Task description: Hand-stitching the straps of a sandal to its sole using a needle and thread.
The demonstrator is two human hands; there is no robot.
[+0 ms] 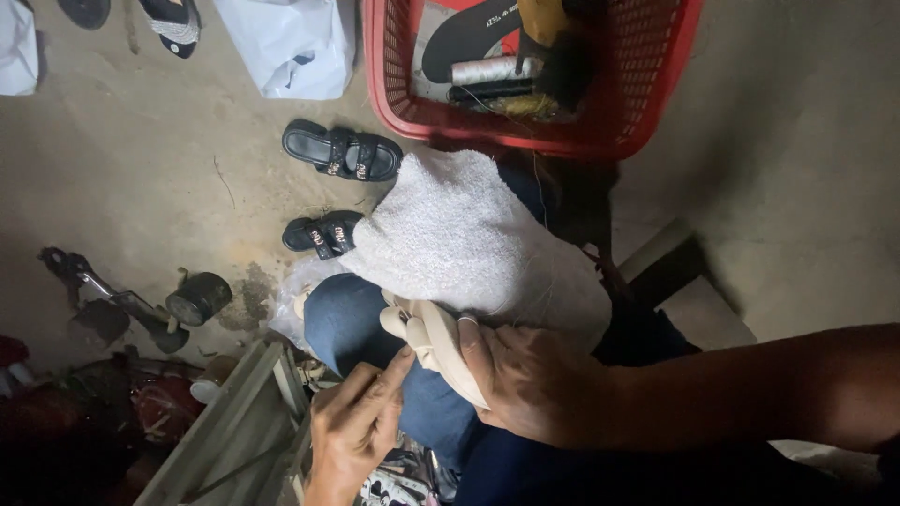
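Observation:
A cream-coloured sandal [427,339] rests on my lap, over blue jeans [349,323]. My right hand [530,379] grips it from the right, fingers wrapped around its sole. My left hand [354,422] comes up from below, its fingertips pinched at the sandal's strap near the toe end. A white towel [459,239] covers my knee just beyond the sandal.
A red plastic basket [619,103] holding a shoe sole, thread spools and a brush stands ahead. A pair of black sandals [342,152] lies on the concrete floor. A white plastic bag [295,42] is farther off. Metal tools [112,305] lie left, a wooden frame [230,426] below.

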